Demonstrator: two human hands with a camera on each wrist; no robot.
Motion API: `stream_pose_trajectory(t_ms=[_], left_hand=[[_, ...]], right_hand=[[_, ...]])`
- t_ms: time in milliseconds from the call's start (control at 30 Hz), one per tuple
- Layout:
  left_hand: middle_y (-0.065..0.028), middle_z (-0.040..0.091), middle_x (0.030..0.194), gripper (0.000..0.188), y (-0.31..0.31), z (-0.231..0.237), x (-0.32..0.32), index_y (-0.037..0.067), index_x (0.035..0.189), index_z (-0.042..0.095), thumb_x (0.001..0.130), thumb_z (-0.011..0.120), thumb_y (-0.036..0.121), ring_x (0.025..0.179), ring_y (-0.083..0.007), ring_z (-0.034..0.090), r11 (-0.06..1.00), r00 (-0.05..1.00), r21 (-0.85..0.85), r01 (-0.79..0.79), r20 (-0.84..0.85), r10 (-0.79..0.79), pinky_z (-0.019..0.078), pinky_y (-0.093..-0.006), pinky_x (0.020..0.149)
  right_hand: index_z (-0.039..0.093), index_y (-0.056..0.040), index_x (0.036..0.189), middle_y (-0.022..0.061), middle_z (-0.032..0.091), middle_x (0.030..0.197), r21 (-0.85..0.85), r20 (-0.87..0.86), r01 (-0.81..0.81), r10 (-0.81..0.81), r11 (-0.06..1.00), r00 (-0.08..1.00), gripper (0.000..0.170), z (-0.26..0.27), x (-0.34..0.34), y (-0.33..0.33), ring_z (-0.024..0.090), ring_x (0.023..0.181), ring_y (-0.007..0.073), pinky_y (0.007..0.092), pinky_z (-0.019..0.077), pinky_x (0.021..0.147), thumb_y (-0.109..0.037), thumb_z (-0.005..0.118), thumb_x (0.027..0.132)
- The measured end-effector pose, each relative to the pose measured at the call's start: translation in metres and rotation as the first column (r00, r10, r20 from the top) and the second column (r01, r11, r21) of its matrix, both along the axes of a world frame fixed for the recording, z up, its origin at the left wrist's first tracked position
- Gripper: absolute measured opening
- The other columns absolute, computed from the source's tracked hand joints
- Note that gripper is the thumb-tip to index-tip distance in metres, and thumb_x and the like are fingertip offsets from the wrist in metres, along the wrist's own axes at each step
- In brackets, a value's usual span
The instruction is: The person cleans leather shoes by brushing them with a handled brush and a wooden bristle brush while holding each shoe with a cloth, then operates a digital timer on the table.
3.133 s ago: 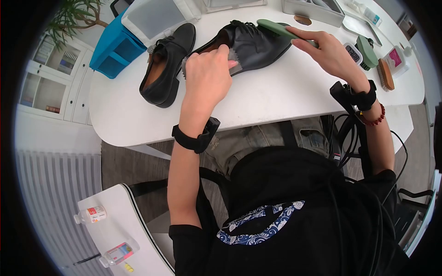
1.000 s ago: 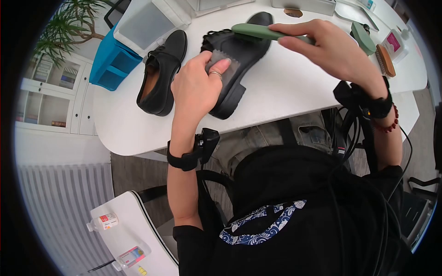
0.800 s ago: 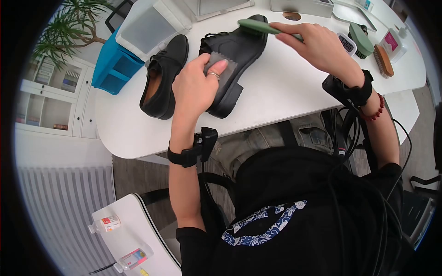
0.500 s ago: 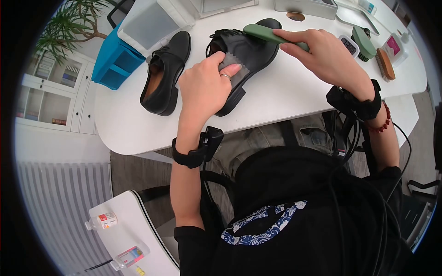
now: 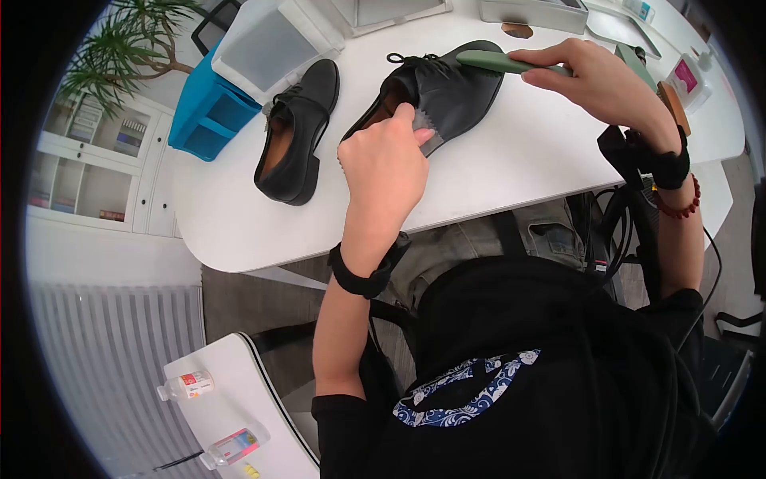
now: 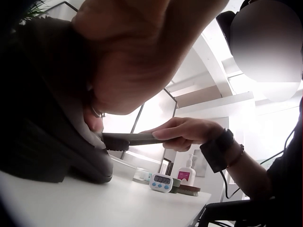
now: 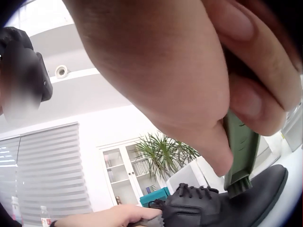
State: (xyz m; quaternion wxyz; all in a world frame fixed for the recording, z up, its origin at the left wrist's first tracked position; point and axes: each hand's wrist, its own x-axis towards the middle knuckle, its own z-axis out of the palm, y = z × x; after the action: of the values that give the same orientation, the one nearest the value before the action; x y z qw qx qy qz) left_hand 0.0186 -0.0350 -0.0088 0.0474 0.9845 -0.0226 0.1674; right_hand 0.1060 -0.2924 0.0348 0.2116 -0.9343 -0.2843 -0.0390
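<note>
My left hand (image 5: 387, 172) grips a black lace-up leather shoe (image 5: 461, 102) by its opening, thumb outside on the near flank. Under that thumb lies a grey cloth with zigzag edges (image 5: 428, 128); the fingers reach inside the shoe and are mostly hidden. Between thumb and fingers, my right hand (image 5: 602, 84) holds a green shoe brush (image 5: 495, 61) by its handle. The right wrist view has the bristles of the brush (image 7: 241, 153) right at the upper, between laces and toe. The matching black shoe (image 5: 297, 132) stands to the left on the table.
Behind the shoes are a teal organiser (image 5: 211, 120) and a clear-fronted box (image 5: 267, 52). Toward the right sit a wooden brush (image 5: 674, 106), a pump bottle (image 5: 690, 80) and a tray (image 5: 618, 36). In the left wrist view a digital timer (image 6: 161, 182) stands on the white table (image 6: 142, 208).
The shoe, earlier tipped with its sole and heel toward me, has turned back so its opening shows. The brush has travelled back and forth over the front of the shoe, now further right.
</note>
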Motion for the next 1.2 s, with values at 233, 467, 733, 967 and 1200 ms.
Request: stream_pose_trajectory(t_ms=[233,467,733,967,1200], left_hand=[[-0.0124,0.064,0.062,0.020,-0.003,-0.003,0.002,0.003,0.081,0.060,0.089,0.072,0.018,0.060,-0.0337,0.066,0.997,0.990,0.043,0.064,0.122,-0.069,0.0433,-0.0432,0.051],[-0.0129,0.065,0.064,0.019,-0.001,-0.006,0.002,0.002,0.082,0.060,0.089,0.071,0.017,0.062,-0.0340,0.067,0.997,0.992,0.032,0.070,0.107,-0.073,0.0450,-0.0441,0.053],[-0.0135,0.065,0.066,0.021,0.005,-0.007,0.005,0.002,0.083,0.060,0.090,0.071,0.018,0.061,-0.0344,0.067,0.985,0.978,0.013,0.171,0.121,-0.172,0.0468,-0.0436,0.055],[-0.0136,0.066,0.066,0.017,0.012,-0.006,0.006,0.003,0.083,0.056,0.089,0.069,0.013,0.063,-0.0362,0.066,0.982,0.976,-0.013,0.189,0.116,-0.187,0.0439,-0.0444,0.053],[-0.0124,0.066,0.067,0.017,-0.002,-0.007,0.001,0.004,0.083,0.055,0.089,0.069,0.012,0.062,-0.0348,0.065,0.967,0.959,0.026,0.252,0.128,-0.253,0.0440,-0.0442,0.054]], right_hand=[[0.064,-0.0210,0.138,0.0084,0.052,0.063,0.042,0.025,0.130,-0.131,0.991,0.991,0.040,-0.041,0.028,0.009,0.044,0.056,0.0162,0.0344,0.0396,0.056,-0.039,0.056,0.103],[0.067,-0.0140,0.133,0.0033,0.054,0.067,-0.048,-0.096,-0.022,0.017,0.999,0.995,0.036,0.008,0.006,-0.008,0.042,0.057,0.0111,0.0317,0.0369,0.055,-0.029,0.062,0.100],[0.067,-0.0204,0.132,0.0163,0.063,0.066,0.059,0.070,0.134,-0.138,0.989,0.988,0.036,-0.043,0.012,0.027,0.066,0.066,0.0349,0.0449,0.0511,0.065,-0.036,0.057,0.102],[0.073,-0.0133,0.123,0.0172,0.068,0.074,-0.040,0.002,0.140,-0.140,0.989,0.990,0.034,0.003,-0.018,0.017,0.067,0.071,0.0344,0.0416,0.0512,0.070,-0.032,0.060,0.098],[0.067,-0.0187,0.131,0.0171,0.069,0.076,0.048,0.129,0.167,-0.172,0.985,0.977,0.037,-0.048,0.012,0.028,0.068,0.076,0.0373,0.0462,0.0534,0.070,-0.037,0.055,0.102]])
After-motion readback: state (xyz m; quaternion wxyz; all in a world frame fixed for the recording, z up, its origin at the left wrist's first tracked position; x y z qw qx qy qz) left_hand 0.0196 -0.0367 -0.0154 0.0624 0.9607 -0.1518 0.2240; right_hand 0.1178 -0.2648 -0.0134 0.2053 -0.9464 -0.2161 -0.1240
